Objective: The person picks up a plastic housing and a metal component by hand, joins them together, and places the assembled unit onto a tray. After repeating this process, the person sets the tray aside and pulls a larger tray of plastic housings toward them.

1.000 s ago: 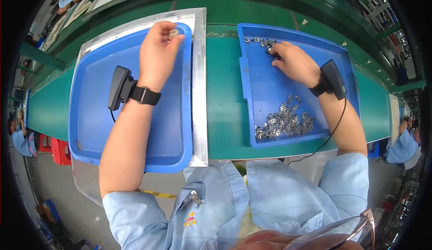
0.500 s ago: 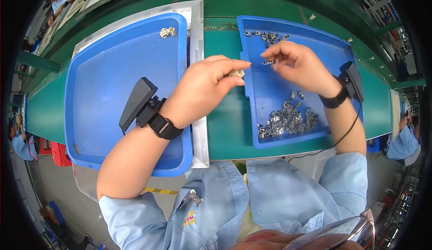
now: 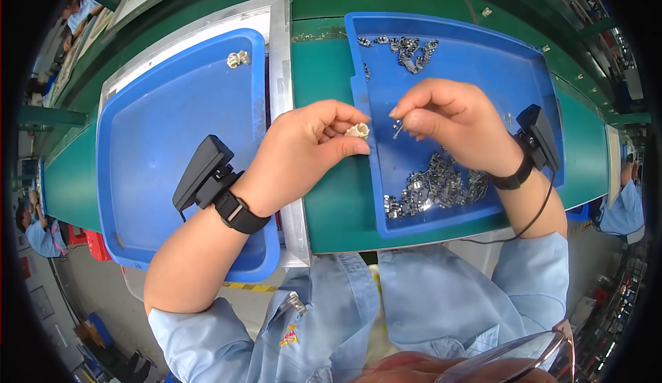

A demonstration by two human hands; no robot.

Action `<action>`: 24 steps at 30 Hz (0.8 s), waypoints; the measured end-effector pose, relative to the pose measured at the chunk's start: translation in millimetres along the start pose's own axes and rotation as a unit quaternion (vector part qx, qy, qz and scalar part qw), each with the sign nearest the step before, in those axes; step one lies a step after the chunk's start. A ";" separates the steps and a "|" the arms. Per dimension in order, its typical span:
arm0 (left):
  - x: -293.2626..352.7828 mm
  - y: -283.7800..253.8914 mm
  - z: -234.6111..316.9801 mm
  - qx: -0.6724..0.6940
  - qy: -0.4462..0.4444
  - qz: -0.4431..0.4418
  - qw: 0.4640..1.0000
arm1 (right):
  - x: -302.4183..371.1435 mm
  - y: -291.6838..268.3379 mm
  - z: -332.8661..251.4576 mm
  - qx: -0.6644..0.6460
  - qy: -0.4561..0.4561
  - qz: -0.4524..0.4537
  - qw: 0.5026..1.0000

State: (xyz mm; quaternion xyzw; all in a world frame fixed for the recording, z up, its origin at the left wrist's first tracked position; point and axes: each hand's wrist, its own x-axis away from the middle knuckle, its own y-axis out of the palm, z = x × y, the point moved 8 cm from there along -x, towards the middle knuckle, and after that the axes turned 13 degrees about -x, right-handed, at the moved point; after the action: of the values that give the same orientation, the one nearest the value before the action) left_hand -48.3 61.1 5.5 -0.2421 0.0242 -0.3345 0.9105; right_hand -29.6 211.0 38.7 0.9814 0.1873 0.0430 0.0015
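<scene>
My left hand (image 3: 314, 135) is closed on a small cream-coloured fitting (image 3: 358, 130) with a round opening, just left of the right tray's near-left wall. Facing it, my right hand (image 3: 455, 117) pinches a small shiny metal clip (image 3: 398, 129) between thumb and fingertips, over the right blue tray (image 3: 476, 83). The clip and the fitting are apart. A heap of similar metal clips (image 3: 431, 186) lies in the near part of that tray, and a smaller group (image 3: 410, 53) lies at its far side.
On the left stands a larger blue tray (image 3: 172, 128) on a metal-framed board (image 3: 279, 52), with a few cream fittings (image 3: 238, 59) in its far right corner. Green table (image 3: 327, 204) shows between the trays. A cable runs from my right wrist device (image 3: 538, 138).
My right hand has drawn nearer to me and toward the left hand, turning the metal clip upright. The left hand has shifted slightly, showing more of the cream fitting's opening.
</scene>
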 end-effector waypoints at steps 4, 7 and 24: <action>0.2 2.9 -4.1 -0.004 0.003 -0.010 1.000 | 2.4 9.1 -7.5 0.113 -0.076 -0.022 0.991; -0.2 4.4 -4.3 0.031 -0.004 -0.002 1.000 | 5.1 11.2 -13.5 0.130 -0.095 -0.009 0.987; -0.7 3.1 1.6 0.013 0.049 -0.006 0.999 | 11.9 19.0 -23.7 0.200 -0.190 -0.028 0.961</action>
State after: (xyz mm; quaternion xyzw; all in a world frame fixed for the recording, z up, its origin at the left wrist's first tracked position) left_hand -46.6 64.2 5.4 -0.2137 0.0629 -0.3521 0.9091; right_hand -13.6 197.4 63.7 0.9462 0.2157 -0.1828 -0.1577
